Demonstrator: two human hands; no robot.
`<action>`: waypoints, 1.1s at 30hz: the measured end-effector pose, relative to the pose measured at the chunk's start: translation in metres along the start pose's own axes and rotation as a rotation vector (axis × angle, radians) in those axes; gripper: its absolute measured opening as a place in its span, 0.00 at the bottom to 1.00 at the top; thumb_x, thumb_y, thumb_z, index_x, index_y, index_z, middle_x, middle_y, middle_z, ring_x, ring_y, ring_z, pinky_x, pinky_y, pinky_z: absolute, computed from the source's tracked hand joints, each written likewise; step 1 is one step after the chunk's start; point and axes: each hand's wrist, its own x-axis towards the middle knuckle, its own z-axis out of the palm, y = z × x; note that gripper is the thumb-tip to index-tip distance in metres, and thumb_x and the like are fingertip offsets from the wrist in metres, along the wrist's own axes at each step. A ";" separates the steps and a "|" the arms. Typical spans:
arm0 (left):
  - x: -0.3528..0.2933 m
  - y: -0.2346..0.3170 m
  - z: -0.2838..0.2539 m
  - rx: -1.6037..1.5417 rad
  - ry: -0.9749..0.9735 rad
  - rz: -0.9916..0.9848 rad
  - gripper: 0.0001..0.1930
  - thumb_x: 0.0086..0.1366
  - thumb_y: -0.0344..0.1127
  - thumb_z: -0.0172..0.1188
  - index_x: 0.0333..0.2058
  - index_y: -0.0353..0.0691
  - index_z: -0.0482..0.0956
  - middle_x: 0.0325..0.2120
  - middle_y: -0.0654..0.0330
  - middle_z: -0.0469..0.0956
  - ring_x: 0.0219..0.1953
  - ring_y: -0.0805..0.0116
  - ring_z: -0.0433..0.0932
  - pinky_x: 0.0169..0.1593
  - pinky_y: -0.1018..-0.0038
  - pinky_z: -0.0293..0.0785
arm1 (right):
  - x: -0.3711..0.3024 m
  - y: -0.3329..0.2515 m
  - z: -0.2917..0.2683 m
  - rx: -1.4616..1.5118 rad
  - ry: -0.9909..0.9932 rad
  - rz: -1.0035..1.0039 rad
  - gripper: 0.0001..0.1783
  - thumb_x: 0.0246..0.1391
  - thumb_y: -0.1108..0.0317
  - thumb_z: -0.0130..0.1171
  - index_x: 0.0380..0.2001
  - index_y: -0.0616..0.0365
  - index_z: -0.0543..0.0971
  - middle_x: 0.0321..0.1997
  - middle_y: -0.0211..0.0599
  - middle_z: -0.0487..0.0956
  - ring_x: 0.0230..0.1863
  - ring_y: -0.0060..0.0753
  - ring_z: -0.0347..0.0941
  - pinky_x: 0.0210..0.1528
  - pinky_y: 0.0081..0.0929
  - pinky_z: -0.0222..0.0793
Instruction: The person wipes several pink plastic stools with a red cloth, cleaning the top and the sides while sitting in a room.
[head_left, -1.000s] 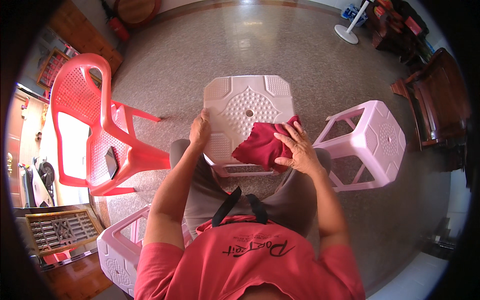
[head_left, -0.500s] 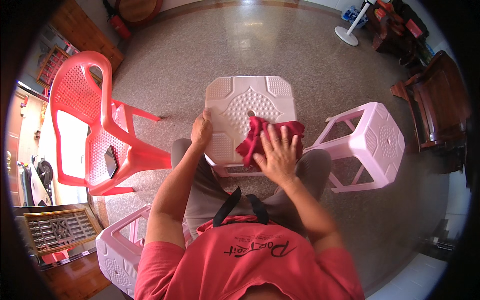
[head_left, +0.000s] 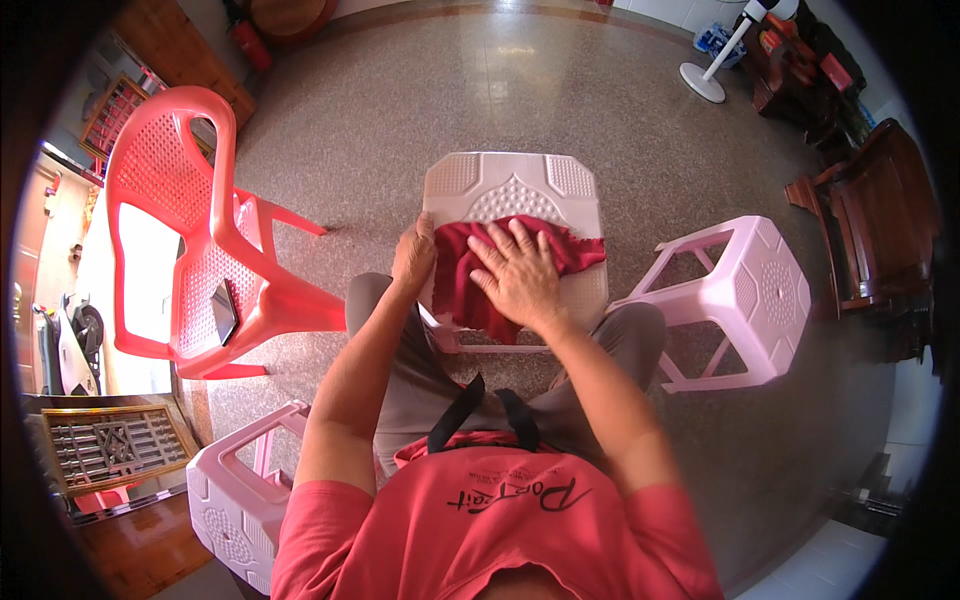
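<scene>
A pale pink plastic stool (head_left: 455, 178) with a bumpy seat stands between my knees. Its left edge is gripped by my left hand (head_left: 412, 260), whose fingers are partly hidden. A dark red cloth (head_left: 457, 285) lies spread across the middle of the seat, covering its centre hole, with one corner reaching the right edge. My right hand (head_left: 522, 275) presses flat on top of the cloth, fingers stretched and apart.
To the left, a red plastic armchair (head_left: 205, 290) holds a dark phone (head_left: 224, 312). One pink stool (head_left: 735, 295) stands at my right, another (head_left: 235, 490) at the lower left. Farther off are a white stand (head_left: 703, 82) and a dark wooden chair (head_left: 870, 220).
My right hand has slid left across the seat with the cloth, which is now more spread out. The left hand keeps its place on the stool's edge. The view has shifted slightly.
</scene>
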 end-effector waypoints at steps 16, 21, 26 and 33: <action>-0.013 0.015 -0.007 -0.143 -0.030 0.044 0.29 0.63 0.55 0.37 0.39 0.31 0.73 0.34 0.44 0.74 0.41 0.53 0.72 0.46 0.67 0.63 | -0.051 0.092 -0.004 0.434 0.299 0.409 0.27 0.53 0.59 0.46 0.56 0.51 0.58 0.59 0.47 0.57 0.58 0.51 0.56 0.53 0.39 0.60; -0.029 0.009 -0.009 -0.375 -0.161 -0.071 0.26 0.61 0.54 0.44 0.37 0.31 0.74 0.31 0.55 0.75 0.34 0.67 0.72 0.40 0.74 0.66 | -0.069 0.098 0.009 0.745 0.296 0.684 0.26 0.56 0.58 0.40 0.56 0.60 0.57 0.48 0.57 0.69 0.51 0.53 0.65 0.50 0.36 0.61; -0.061 -0.019 -0.013 -0.779 -0.337 -0.186 0.22 0.57 0.50 0.51 0.36 0.32 0.73 0.28 0.63 0.73 0.30 0.74 0.69 0.35 0.80 0.64 | -0.073 0.099 0.018 0.898 0.412 0.693 0.26 0.55 0.56 0.43 0.54 0.59 0.61 0.49 0.53 0.69 0.50 0.48 0.66 0.50 0.34 0.61; -0.039 -0.041 -0.001 -1.027 -0.387 -0.242 0.19 0.52 0.43 0.52 0.35 0.33 0.72 0.28 0.55 0.75 0.30 0.64 0.75 0.37 0.71 0.73 | -0.063 0.092 0.008 0.934 0.459 0.782 0.25 0.53 0.55 0.47 0.50 0.60 0.67 0.46 0.48 0.72 0.47 0.42 0.68 0.49 0.32 0.61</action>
